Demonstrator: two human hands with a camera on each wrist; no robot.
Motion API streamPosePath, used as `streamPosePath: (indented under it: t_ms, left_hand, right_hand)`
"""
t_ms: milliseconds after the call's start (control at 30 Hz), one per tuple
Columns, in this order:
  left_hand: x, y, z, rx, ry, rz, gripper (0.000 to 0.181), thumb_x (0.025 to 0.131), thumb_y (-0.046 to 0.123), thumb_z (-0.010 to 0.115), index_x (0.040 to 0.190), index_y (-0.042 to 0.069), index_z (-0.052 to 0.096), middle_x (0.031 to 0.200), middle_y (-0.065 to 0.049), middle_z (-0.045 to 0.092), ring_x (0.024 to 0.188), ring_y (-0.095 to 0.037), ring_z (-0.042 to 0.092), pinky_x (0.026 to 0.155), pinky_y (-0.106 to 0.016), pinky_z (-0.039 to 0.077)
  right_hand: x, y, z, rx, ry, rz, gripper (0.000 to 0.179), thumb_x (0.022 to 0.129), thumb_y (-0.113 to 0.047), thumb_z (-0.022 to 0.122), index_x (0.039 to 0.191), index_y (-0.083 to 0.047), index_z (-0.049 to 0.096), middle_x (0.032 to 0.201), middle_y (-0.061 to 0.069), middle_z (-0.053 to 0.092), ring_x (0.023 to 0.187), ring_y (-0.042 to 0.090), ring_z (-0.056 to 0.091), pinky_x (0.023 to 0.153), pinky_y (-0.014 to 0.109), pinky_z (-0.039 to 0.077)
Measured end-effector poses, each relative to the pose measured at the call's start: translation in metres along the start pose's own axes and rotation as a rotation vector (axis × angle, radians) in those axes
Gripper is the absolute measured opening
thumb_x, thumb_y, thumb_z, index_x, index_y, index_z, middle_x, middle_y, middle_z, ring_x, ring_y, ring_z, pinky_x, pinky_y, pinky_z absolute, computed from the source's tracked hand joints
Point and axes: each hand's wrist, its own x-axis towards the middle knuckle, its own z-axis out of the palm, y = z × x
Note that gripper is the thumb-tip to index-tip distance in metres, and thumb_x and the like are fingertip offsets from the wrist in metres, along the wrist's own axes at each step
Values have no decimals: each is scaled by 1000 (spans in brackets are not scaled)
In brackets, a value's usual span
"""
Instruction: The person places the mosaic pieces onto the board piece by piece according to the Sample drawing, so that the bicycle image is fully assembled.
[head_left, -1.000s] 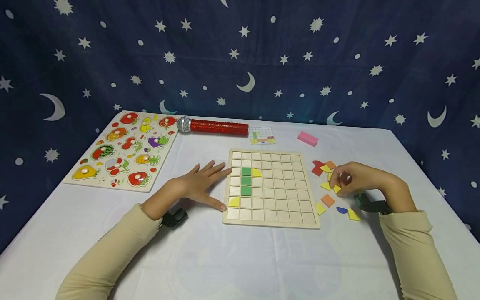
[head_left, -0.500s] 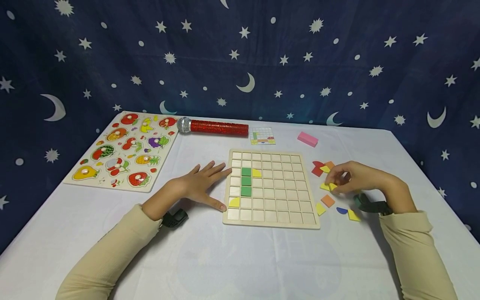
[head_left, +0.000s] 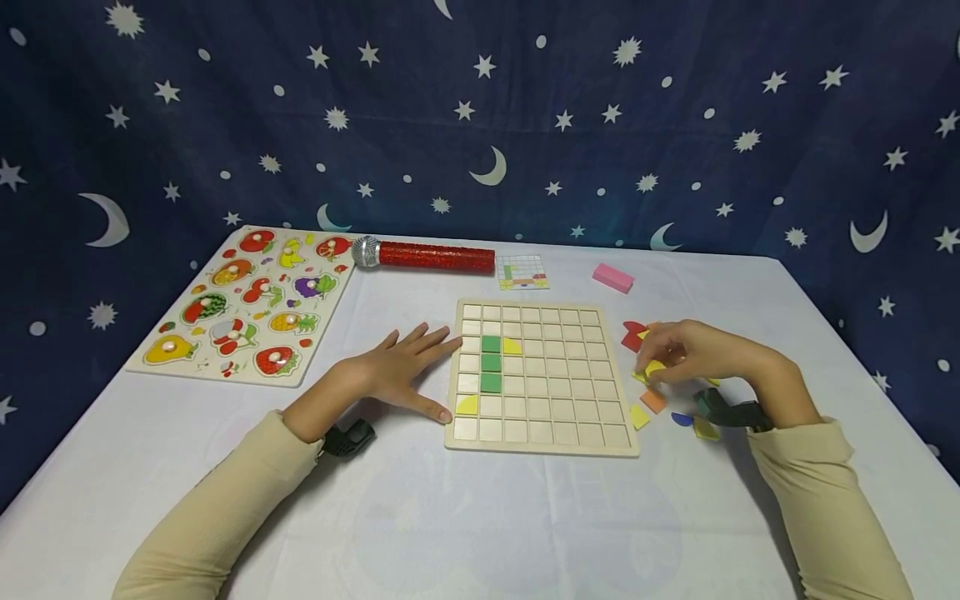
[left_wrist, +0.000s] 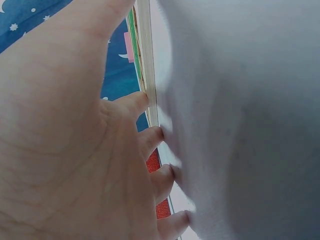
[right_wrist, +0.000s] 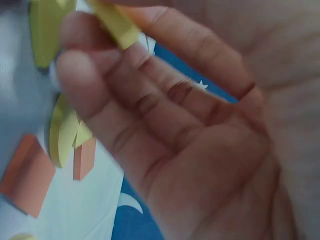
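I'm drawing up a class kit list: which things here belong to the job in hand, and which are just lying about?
In use, it seems:
wooden grid board
green squares on it
yellow piece in the right hand
loose coloured pieces near that hand
small card printed with a grid

Probably just lying about:
fruit puzzle board
red microphone
pink block

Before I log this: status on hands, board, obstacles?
Right fingers pinching yellow piece. Grid board partly filled, left fingers at its left edge. Possible snag: loose orange tile nearby.
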Motion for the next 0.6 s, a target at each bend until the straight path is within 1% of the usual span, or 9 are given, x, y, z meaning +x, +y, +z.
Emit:
streamPosePath:
  t_ms: [100, 200, 300, 400, 533, 600]
  left_hand:
    - [0, 0, 0, 1, -2, -3, 111, 75, 65, 72, 159, 23, 12, 165, -6, 4, 150, -34, -4, 117, -60, 0]
    - [-1, 0, 0, 0, -2, -4, 112, 75, 64, 73, 159, 23, 11, 165, -6, 3, 150, -34, -4, 117, -59, 0]
    - [-1, -1, 0, 0, -1, -3, 112, 75, 64, 73, 159, 23, 11, 165, -6, 3, 150, -34, -4, 117, -59, 0]
    - [-1, -1, 1, -2, -2, -4, 112, 75, 65, 72, 159, 23, 11, 165, -6, 3, 150, -34, -4, 117, -59, 0]
    - [0, -2, 2, -1, -4, -5, 112, 75, 66, 72, 159, 23, 11, 165, -6, 3, 150, -33, -4, 117, -59, 0]
    - [0, -2, 2, 2, -4, -6, 112, 75, 66, 72, 159, 23, 11, 165, -6, 3, 150, -34, -4, 117, -60, 0]
  right_hand:
    - [3, -6, 0, -12, -5, -3, 14, 82, -5, 75, 95, -10, 75, 96, 1, 64, 85, 15, 57, 77, 22, 53]
    - [5, -9, 1, -16, 0, -10, 15, 82, -5, 75, 97, -9, 75, 98, 2, 65, 86, 15, 59, 80, 24, 54]
    - [7, -11, 4, -15, 26, -43, 16, 82, -4, 76, 98, -8, 75, 101, 3, 65, 89, 13, 59, 83, 23, 54]
    - [10, -12, 8, -15, 70, -140, 16, 82, -1, 76, 96, -8, 74, 101, 1, 64, 93, 11, 59, 84, 22, 54]
    - [17, -15, 15, -23, 141, -313, 16, 81, 2, 76, 91, -10, 72, 97, -3, 63, 90, 8, 59, 78, 23, 55]
    - [20, -18, 18, -25, 173, -371, 18, 79, 4, 77, 89, -11, 72, 97, -3, 64, 86, 8, 59, 74, 25, 56]
